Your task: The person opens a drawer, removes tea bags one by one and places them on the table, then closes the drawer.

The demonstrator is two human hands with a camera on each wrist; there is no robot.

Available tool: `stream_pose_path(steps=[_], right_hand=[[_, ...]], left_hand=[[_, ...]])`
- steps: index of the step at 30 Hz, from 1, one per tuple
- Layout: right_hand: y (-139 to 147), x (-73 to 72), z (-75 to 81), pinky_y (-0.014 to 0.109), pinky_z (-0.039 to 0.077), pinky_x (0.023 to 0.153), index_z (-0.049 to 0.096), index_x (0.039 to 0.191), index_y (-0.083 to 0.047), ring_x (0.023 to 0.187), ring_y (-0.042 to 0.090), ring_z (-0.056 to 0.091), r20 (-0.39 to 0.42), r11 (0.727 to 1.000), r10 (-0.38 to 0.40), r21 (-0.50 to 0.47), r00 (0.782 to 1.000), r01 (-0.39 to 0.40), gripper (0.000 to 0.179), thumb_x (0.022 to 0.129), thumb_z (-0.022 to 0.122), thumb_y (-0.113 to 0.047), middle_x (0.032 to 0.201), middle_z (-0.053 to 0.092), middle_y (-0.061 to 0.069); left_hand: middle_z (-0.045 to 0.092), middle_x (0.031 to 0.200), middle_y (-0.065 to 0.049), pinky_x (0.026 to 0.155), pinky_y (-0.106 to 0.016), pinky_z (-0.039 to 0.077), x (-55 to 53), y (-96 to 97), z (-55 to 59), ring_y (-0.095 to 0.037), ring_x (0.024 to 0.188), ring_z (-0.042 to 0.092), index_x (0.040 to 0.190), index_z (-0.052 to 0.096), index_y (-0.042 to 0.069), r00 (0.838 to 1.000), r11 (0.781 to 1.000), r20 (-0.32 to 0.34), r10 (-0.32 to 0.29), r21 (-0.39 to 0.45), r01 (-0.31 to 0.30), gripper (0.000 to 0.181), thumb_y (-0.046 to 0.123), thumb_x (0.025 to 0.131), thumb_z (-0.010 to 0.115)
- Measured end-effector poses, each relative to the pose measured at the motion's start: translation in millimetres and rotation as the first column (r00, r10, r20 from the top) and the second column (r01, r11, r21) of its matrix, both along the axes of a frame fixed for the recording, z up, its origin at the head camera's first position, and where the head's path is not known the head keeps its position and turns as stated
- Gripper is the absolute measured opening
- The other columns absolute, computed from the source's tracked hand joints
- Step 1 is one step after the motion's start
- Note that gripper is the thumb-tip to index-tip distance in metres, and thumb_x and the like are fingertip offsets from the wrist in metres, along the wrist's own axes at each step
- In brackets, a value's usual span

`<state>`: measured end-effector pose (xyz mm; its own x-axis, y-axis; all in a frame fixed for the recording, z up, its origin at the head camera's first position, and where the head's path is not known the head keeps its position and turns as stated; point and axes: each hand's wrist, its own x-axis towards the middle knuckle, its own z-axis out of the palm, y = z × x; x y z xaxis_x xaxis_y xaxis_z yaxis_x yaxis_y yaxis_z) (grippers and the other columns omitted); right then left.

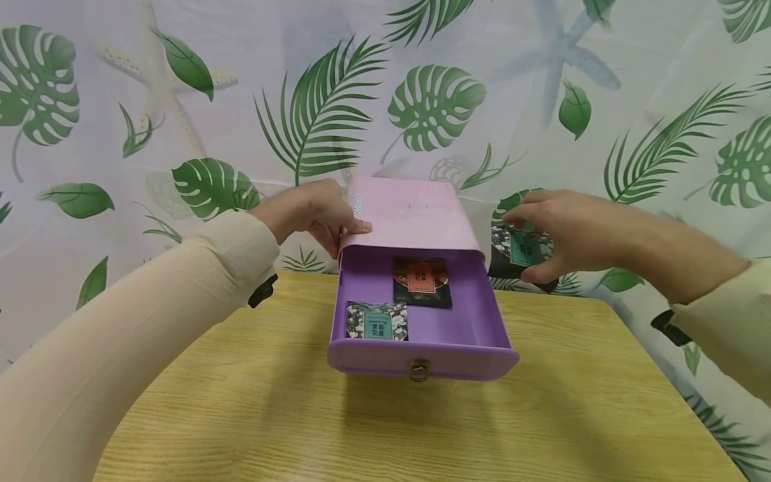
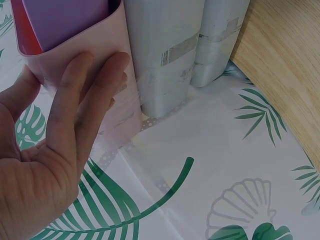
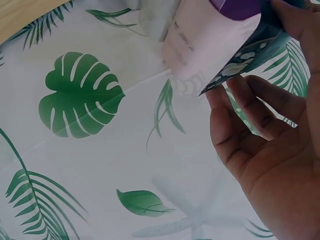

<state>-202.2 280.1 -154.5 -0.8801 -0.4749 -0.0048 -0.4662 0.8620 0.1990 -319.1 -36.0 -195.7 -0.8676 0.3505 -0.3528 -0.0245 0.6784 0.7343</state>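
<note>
A pink drawer box point(image 1: 412, 211) has its purple drawer point(image 1: 470, 294) pulled out. My left hand point(image 1: 328, 214) grips the left edge of the box; in the left wrist view its fingers point(image 2: 70, 95) lie along the pink side wall. Out to the right, my right hand point(image 1: 566, 227) holds a dark tea sachet point(image 1: 521, 248) with a teal label between thumb and fingers. Inside the drawer lie a red-labelled tea sachet point(image 1: 421, 281) toward the back and a teal-labelled sachet point(image 1: 377, 323) at the front left.
Two pale boxes point(image 2: 162, 55) sit between the pink box and the wooden table point(image 1: 241, 402) in the left wrist view. A round knob point(image 1: 419, 369) is on the drawer front. Behind everything hangs a leaf-patterned cloth point(image 1: 229, 134).
</note>
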Motion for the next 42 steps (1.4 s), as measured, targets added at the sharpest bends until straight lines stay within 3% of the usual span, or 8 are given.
stream_pose_path(steps=[17,27,42], right_hand=[[28,-14.3,-8.9,0.05,0.058,0.081,0.059,0.13,0.004,0.094,0.025,0.066,-0.021,0.999,-0.048,0.018,0.999,0.049,0.079,0.068,0.091,-0.034,0.119,0.063,0.016],[47,-25.0,-18.8,0.052,0.057,0.081,0.059,0.129,0.007,0.096,0.03,0.064,-0.044,0.995,-0.075,0.058,0.996,0.077,0.08,0.067,0.091,-0.033,0.121,0.062,0.021],[66,-37.9,-34.2,0.056,0.056,0.085,0.058,0.128,0.007,0.104,0.037,0.062,-0.045,0.992,-0.115,0.039,0.992,0.116,0.077,0.069,0.09,-0.029,0.122,0.061,0.025]], left_hand=[[0.069,0.103,-0.03,0.078,-0.041,0.063,-0.9,0.0,0.2,-0.034,0.083,0.075,0.114,0.054,-0.008,1.0,1.0,-0.003,0.003,-0.007,-0.003,0.043,0.027,0.094,0.07],[0.068,0.102,-0.026,0.073,-0.038,0.063,1.8,-0.5,2.0,-0.029,0.073,0.075,0.111,0.058,-0.007,1.0,1.0,-0.026,-0.01,-0.026,0.01,0.041,0.029,0.095,0.069],[0.068,0.103,-0.028,0.079,-0.041,0.062,1.3,-0.8,0.3,-0.032,0.08,0.075,0.112,0.056,-0.008,1.0,1.0,-0.014,-0.005,-0.006,0.005,0.041,0.027,0.095,0.069]])
